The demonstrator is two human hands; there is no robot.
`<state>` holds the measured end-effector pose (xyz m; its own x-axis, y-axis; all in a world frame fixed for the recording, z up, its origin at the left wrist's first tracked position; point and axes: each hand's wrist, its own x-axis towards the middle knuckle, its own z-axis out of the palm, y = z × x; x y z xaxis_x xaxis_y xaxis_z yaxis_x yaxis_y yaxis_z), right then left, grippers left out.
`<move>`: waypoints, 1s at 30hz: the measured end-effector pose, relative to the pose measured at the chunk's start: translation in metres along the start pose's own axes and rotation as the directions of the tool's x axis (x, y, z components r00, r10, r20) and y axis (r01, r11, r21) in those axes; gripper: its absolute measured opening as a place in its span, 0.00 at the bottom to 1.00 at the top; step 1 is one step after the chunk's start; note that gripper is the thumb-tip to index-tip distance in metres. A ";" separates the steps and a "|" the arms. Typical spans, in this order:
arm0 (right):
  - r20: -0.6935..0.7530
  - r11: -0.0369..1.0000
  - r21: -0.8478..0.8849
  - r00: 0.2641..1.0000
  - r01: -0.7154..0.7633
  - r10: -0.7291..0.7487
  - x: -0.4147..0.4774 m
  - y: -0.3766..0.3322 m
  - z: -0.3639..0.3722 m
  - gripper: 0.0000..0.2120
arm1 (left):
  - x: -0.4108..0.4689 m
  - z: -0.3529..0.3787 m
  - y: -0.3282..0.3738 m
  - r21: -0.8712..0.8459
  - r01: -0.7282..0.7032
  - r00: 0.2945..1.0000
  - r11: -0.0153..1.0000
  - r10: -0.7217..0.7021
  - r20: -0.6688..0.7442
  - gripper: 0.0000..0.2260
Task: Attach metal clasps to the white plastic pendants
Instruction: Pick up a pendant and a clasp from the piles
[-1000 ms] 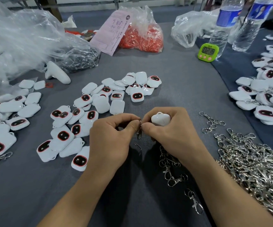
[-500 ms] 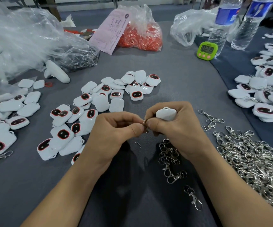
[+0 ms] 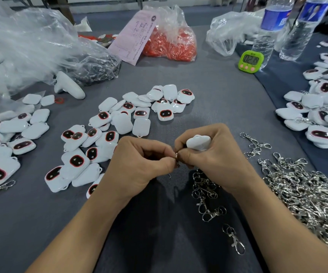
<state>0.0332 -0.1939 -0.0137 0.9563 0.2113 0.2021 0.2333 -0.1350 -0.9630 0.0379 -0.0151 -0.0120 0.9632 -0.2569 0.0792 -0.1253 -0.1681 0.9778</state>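
Grey felt covers a worktable [image 3: 218, 95] where a person joins keychain parts, both forearms reaching in from the near edge. The right hand [image 3: 216, 160] curls around a white pendant [image 3: 198, 142], which shows above the thumb, while its thumb and forefinger pinch a metal clasp [image 3: 176, 157] by its ring. The left hand [image 3: 137, 164] meets it fingertip to fingertip, thumb and forefinger pinching the same ring from the other side. How far the ring sits in the pendant's loop cannot be told, as the fingers hide the join.

Left of the left hand and beyond it, loose pendants [image 3: 108, 133] lie scattered, some showing dark faces ringed in red, others face down. Just under the right wrist lies a small cluster of clasps [image 3: 204, 188], with a single clasp [image 3: 235, 243] nearer the person. Right of the right hand spreads a large heap of clasps [image 3: 306, 192], and past it, at the table's far right, a pile of pendants with clasps [image 3: 316, 123].

Well beyond the hands stand a green timer [image 3: 250, 60] and two water bottles [image 3: 268, 30], with a bag of orange pieces [image 3: 171, 44] bearing a pink slip [image 3: 134, 36]. Clear plastic bags [image 3: 25, 46] fill the far left.
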 end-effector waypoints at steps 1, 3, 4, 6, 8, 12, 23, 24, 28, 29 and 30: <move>-0.002 1.000 -0.024 1.000 0.012 -0.012 0.000 0.000 0.000 0.09 | 0.000 0.001 0.000 0.010 0.005 1.000 1.000 -0.004 -0.011 0.05; -0.006 0.997 -0.064 0.999 0.038 -0.038 -0.001 0.000 0.000 0.10 | 0.000 0.002 0.000 0.015 0.017 1.000 1.000 -0.017 -0.026 0.05; -0.011 0.995 -0.083 0.999 0.052 -0.053 -0.001 0.000 0.000 0.10 | 0.000 0.002 0.000 0.005 0.026 0.999 1.000 -0.025 -0.028 0.05; -0.029 0.989 -0.120 0.996 0.081 -0.085 -0.002 0.001 0.001 0.10 | 0.000 0.004 -0.001 -0.031 0.051 0.998 0.998 -0.052 -0.040 0.05; -0.051 0.985 -0.141 0.993 0.101 -0.109 -0.002 0.002 0.002 0.09 | 0.002 0.005 -0.003 -0.067 0.078 0.994 0.995 -0.083 -0.068 0.05; -0.080 0.976 -0.187 0.989 0.108 -0.125 -0.003 0.003 0.005 0.10 | 0.003 0.006 -0.004 -0.082 0.124 0.991 0.989 -0.127 -0.033 0.07; -0.258 0.910 -0.331 0.952 -0.248 0.166 0.005 0.013 0.007 0.08 | -0.005 0.004 -0.004 0.580 0.028 0.921 0.814 0.205 -0.331 0.03; -0.258 0.909 -0.323 0.948 -0.265 0.185 0.005 0.014 0.006 0.11 | -0.006 0.003 -0.005 0.667 0.045 0.913 0.744 0.240 -0.330 0.03; -0.274 0.921 -0.251 0.935 -0.296 0.226 0.006 0.017 0.008 0.14 | -0.004 0.003 -0.006 0.875 0.079 0.908 0.478 0.327 -0.261 0.03; -0.272 0.923 -0.256 0.938 -0.287 0.217 0.006 0.017 0.008 0.12 | -0.004 0.005 -0.007 0.898 0.040 0.907 0.438 0.361 -0.217 0.04; -0.263 0.928 -0.259 0.944 -0.268 0.199 0.007 0.018 0.008 0.11 | -0.004 0.007 -0.007 0.916 -0.010 0.905 0.401 0.393 -0.162 0.05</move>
<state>0.0432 -0.1874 -0.0308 0.9956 -0.0822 0.0459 0.0058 -0.4329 -0.9014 0.0330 -0.0194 -0.0205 0.8610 -0.1444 0.4877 -0.2782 -0.9364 0.2138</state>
